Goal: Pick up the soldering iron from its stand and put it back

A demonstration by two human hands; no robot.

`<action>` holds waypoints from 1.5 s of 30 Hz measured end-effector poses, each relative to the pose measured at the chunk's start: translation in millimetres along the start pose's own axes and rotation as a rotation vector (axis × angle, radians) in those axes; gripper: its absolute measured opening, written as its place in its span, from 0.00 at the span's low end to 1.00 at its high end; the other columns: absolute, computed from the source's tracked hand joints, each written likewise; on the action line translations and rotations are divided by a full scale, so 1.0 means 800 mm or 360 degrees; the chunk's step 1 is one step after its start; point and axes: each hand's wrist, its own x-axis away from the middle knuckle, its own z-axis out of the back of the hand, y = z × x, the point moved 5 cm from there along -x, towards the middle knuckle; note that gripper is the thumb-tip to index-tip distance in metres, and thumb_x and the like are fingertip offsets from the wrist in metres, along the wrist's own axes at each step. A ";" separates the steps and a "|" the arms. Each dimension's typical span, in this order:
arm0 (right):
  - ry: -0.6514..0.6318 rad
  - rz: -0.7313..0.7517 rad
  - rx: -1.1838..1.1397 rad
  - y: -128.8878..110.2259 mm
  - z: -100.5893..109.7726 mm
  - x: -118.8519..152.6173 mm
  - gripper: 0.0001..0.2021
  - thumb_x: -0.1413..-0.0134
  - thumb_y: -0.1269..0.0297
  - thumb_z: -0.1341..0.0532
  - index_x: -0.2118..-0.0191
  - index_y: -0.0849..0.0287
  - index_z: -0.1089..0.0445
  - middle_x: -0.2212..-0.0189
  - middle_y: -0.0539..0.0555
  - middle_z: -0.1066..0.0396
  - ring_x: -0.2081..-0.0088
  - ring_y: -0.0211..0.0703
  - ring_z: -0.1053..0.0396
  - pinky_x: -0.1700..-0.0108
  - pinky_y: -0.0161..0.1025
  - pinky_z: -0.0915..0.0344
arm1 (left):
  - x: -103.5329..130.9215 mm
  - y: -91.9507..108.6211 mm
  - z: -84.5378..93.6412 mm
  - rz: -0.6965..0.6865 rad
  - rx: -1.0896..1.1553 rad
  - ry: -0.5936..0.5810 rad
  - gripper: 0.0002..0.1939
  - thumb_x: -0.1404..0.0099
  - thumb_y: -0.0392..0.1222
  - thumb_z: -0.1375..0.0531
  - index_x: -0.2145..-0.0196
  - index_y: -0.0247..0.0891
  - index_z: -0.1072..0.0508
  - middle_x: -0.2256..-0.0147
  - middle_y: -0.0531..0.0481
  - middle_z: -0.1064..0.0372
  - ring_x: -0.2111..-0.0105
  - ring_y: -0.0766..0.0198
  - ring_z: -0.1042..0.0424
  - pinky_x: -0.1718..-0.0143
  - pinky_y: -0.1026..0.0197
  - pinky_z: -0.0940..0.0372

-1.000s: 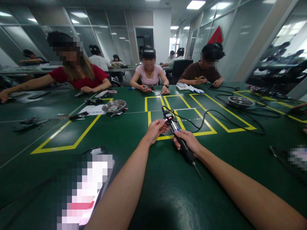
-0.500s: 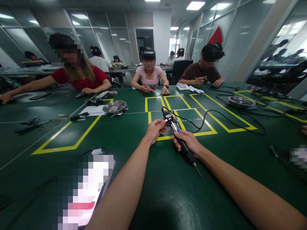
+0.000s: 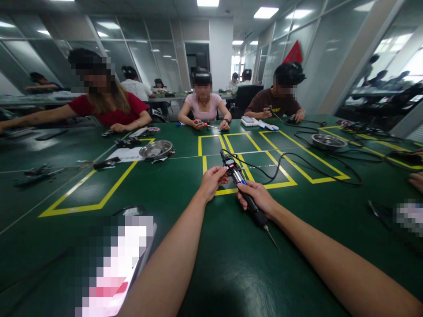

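Observation:
My right hand [image 3: 259, 197] is wrapped round the black grip of an electric screwdriver [image 3: 236, 176]. The tool lies slantwise, its thin bit pointing down toward me and its corded tail pointing away. At the tail end, my left hand [image 3: 213, 181] is closed, thumb and forefinger pinched against the tool's side beside a small red and white label. Whatever else may be between those fingertips is hidden. A black cable [image 3: 280, 164] leaves the tail and loops off to the right over the green table [image 3: 218, 246].
Yellow tape outlines [image 3: 287, 182] mark the table. A metal bowl [image 3: 156, 149] stands on the left and another bowl [image 3: 329, 141] on the right. A bright phone-like screen [image 3: 119, 259] lies by my left forearm. Several people sit across, one holding a red-handled screwdriver [image 3: 201, 123].
The view has shifted slightly. Both my hands keep their hold on the electric screwdriver. Across the table, the person at the right has raised a hand holding a dark tool.

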 end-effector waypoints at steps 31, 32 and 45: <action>-0.0128 -0.0052 -0.0133 -0.001 0.005 0.003 0.14 0.48 0.56 0.35 0.62 0.62 0.34 0.76 0.50 0.31 0.82 0.32 0.38 0.81 0.33 0.37 | 0.002 -0.002 0.009 0.0015 0.0163 0.0024 0.18 0.50 0.46 0.29 0.70 0.32 0.31 0.74 0.50 0.29 0.76 0.71 0.30 0.70 0.67 0.34; -0.0126 -0.0053 -0.0129 -0.002 0.004 0.003 0.14 0.48 0.56 0.35 0.62 0.62 0.34 0.76 0.50 0.31 0.82 0.32 0.38 0.81 0.33 0.37 | 0.002 -0.002 0.008 0.0016 0.0159 0.0030 0.18 0.50 0.46 0.29 0.70 0.32 0.31 0.74 0.50 0.29 0.77 0.71 0.30 0.70 0.67 0.34; 0.0058 -0.0039 0.0077 0.005 0.005 -0.006 0.14 0.48 0.56 0.35 0.63 0.62 0.34 0.76 0.50 0.31 0.81 0.34 0.37 0.81 0.34 0.34 | -0.003 -0.006 0.000 -0.0021 -0.0206 0.0073 0.17 0.43 0.50 0.35 0.67 0.32 0.30 0.75 0.46 0.28 0.76 0.65 0.27 0.75 0.66 0.36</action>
